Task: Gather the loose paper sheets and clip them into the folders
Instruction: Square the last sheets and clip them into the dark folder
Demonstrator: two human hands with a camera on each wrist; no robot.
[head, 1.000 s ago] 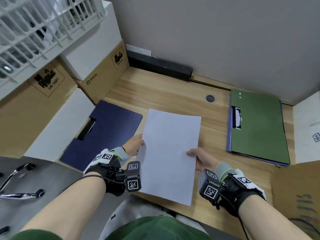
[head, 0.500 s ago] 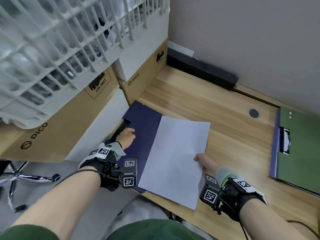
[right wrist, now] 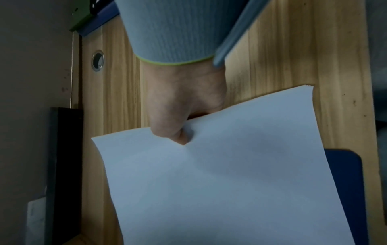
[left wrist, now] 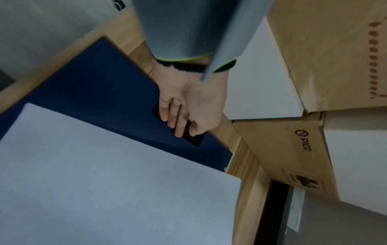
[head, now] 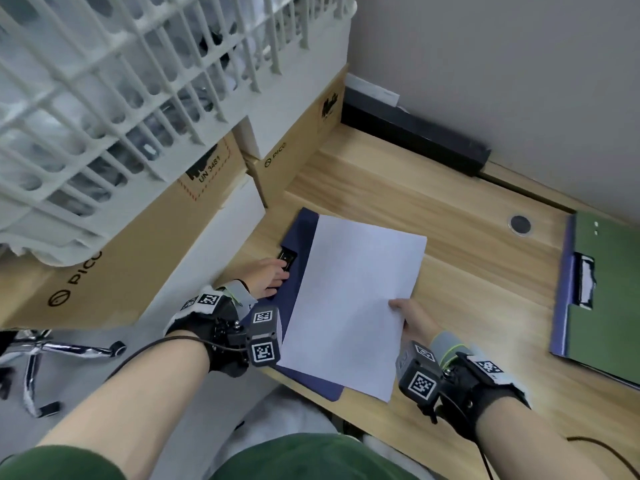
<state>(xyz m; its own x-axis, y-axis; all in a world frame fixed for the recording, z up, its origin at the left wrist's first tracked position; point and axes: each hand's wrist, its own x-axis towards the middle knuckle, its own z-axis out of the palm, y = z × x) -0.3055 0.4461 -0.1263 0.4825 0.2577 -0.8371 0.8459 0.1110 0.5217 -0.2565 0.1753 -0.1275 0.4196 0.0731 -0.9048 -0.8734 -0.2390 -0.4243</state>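
Observation:
A stack of white paper sheets (head: 353, 299) (right wrist: 226, 179) (left wrist: 104, 190) is held over the dark blue folder (head: 300, 237) (left wrist: 100, 92) (right wrist: 347, 182) on the wooden desk (head: 450, 237). My right hand (head: 410, 315) (right wrist: 184, 106) pinches the sheets at their right edge, thumb on top. My left hand (head: 268, 277) (left wrist: 184, 114) lies at the blue folder's left edge, its fingers on the black clip (head: 287, 258) (left wrist: 194, 137). A green folder (head: 606, 292) with a metal clip (head: 585, 282) lies on another blue folder at the far right.
Cardboard boxes (head: 145, 244) and a white plastic basket (head: 121, 91) crowd the desk's left side, close to my left hand. A black bar (head: 412, 133) runs along the wall. A cable hole (head: 520, 224) sits beyond the sheets. A chair base (head: 41, 351) stands on the floor.
The sheets have moved left, from beside the blue folder to over it. My left hand let go of the sheets and went to the folder's black clip.

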